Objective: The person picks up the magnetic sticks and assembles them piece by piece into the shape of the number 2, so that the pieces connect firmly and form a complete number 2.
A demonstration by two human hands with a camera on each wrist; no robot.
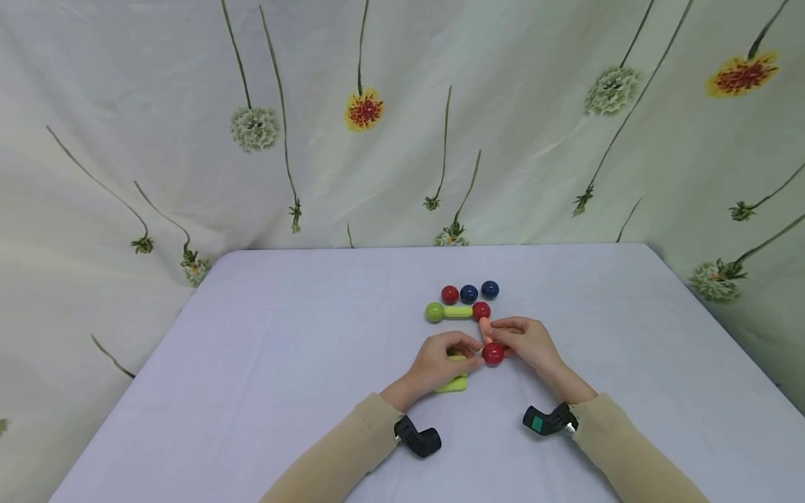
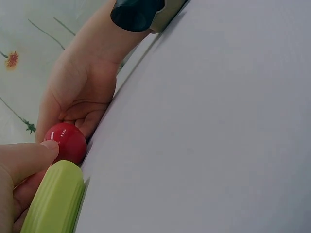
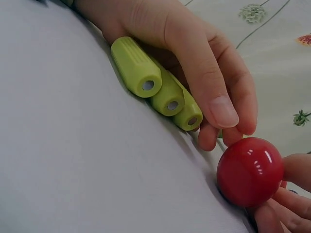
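Red ball (image 1: 493, 353) right in the middle of your fingers

So it sits on the white tablecloth (image 1: 314, 391), with an orange rod (image 1: 485, 327) heading off it toward 11 o'clock. Your right hand (image 1: 530, 344), around 2 to 3 o'clock, is pinching that rod just by the ball. Your left hand (image 1: 443, 358), at 9 o'clock, has thumb and fingertips right at the ball's edge; can't tell if they're actually gripping it. Three lime rods (image 3: 136, 65) lie side by side under that hand, roughly 8 o'clock. At the orange rod's far end you've got a second red ball (image 1: 481, 311), then a lime connector (image 1: 458, 312) going out at 9 o'clock to a green ball (image 1: 434, 312). Beyond those, 11 to 12 o'clock, there's a third red ball (image 1: 449, 294) plus two blue balls (image 1: 468, 294).
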